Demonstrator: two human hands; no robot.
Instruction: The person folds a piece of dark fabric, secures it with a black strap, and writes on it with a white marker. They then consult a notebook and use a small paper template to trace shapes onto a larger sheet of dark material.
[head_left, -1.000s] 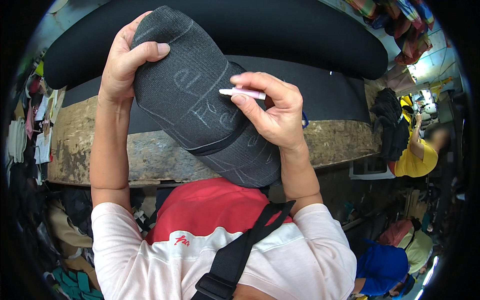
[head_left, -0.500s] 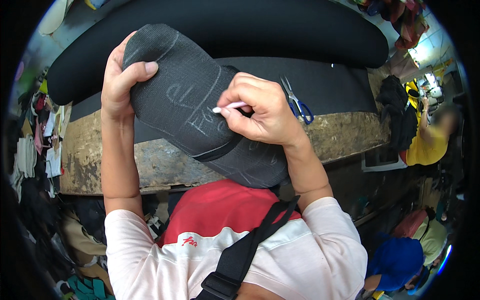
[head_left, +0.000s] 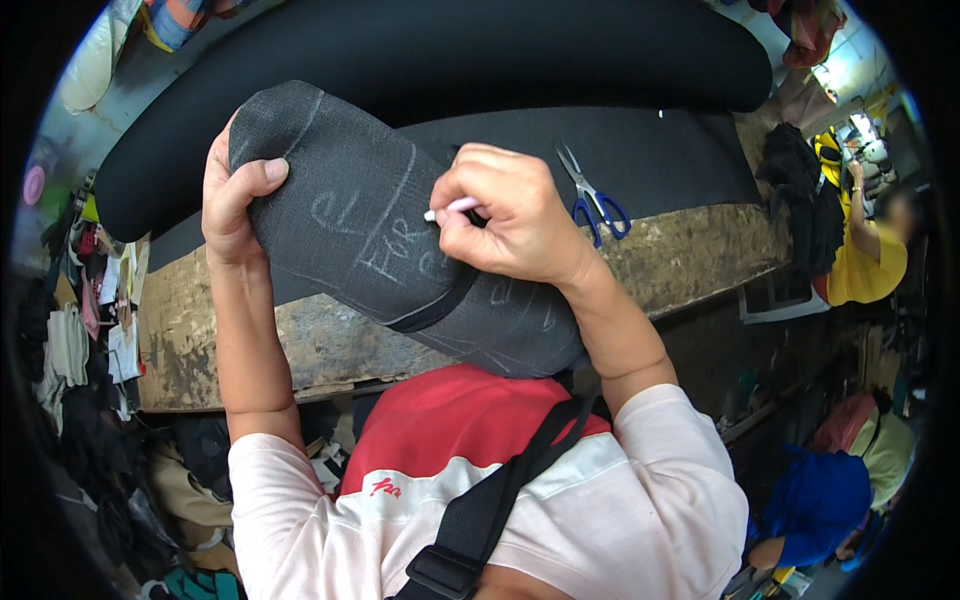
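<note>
My left hand grips the far left end of a long dark ribbed fabric piece, thumb on top and fingers behind. White hand-drawn lines and letters mark its surface. My right hand pinches a pale pink chalk stick, its white tip at the fabric beside the lettering. A second dark piece with white marks lies below, partly covered by the first, near my lap. Blue-handled scissors rest, blades apart, on the black fabric just beyond my right hand.
A thick black fabric roll spans the back of the worn wooden table, with black fabric spread before it. Cloth scraps hang at the left. A person in yellow and another in blue are at the right.
The marked fabric piece has shifted slightly left and down at its far end with my left hand. More chalk strokes show beside the tip. The whole view has tilted a little.
</note>
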